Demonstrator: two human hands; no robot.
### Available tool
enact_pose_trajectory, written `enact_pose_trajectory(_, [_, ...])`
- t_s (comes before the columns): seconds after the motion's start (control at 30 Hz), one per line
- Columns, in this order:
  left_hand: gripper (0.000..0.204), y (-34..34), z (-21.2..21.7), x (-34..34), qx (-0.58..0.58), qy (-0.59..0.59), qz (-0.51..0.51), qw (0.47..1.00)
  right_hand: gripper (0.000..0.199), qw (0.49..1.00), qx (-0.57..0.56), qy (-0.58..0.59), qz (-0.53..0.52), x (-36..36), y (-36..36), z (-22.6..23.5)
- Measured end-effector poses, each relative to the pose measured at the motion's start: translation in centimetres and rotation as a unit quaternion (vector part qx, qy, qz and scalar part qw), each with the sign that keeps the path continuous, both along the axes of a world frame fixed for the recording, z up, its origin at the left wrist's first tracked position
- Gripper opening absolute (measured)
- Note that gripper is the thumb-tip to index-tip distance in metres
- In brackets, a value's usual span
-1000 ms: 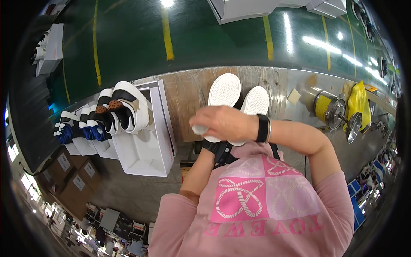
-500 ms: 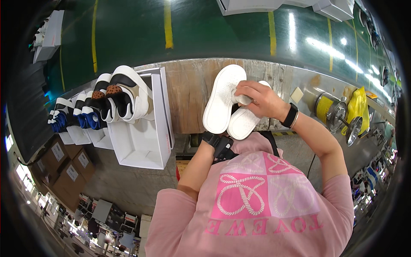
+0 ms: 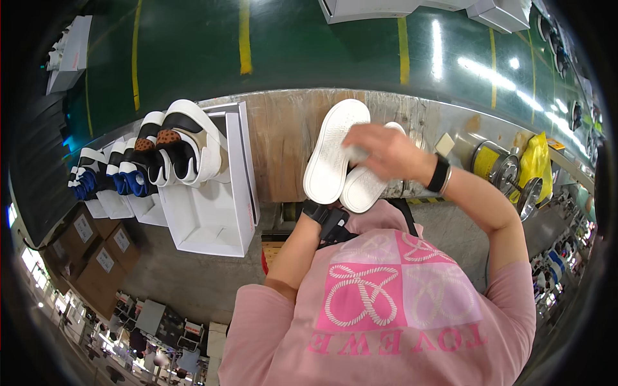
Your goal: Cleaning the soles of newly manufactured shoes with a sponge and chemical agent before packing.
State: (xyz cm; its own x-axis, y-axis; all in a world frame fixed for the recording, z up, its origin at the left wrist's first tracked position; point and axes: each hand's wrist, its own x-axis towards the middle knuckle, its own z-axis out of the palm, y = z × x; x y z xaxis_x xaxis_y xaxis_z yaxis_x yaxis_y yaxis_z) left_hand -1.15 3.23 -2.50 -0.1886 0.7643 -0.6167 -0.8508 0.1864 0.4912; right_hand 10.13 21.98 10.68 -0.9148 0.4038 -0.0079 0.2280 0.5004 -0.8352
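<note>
A pair of white shoes (image 3: 335,154) is held soles up over a wooden bench top (image 3: 283,141). My left hand (image 3: 325,215), with a black strap at the wrist, grips the pair from below at its near end and is mostly hidden by the shoes. My right hand (image 3: 386,151), with a black watch at the wrist, lies across the soles and is blurred. A small whitish patch shows at its fingertips; I cannot tell whether it is a held thing.
Left of the bench stand open white shoe boxes (image 3: 212,219) with black, white and tan sneakers (image 3: 183,145) propped on them, and blue ones farther left. Metal tins (image 3: 492,167) and a yellow bag (image 3: 537,161) sit at the right. Cardboard boxes (image 3: 96,251) lie lower left.
The white shoes have tilted and shifted, their soles now turned more toward me. My right hand has slid from the left side of the pair to its right side, across the soles.
</note>
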Motion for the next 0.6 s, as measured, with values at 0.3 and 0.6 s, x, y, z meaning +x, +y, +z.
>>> enact_pose_trajectory(0.3, [0.056, -0.3, 0.6, -0.3, -0.01, 0.0, -0.007, 1.0, 0.037, 0.999, 0.015, -0.01, 0.033, -4.9, 1.5, -2.6])
enact_pose_trajectory(0.6, [0.054, 0.1, 1.0, 0.0, -0.009, 0.003, -0.002, 1.0, 0.037, 0.994, -0.043, -0.014, 0.099, -6.4, 0.0, 0.4])
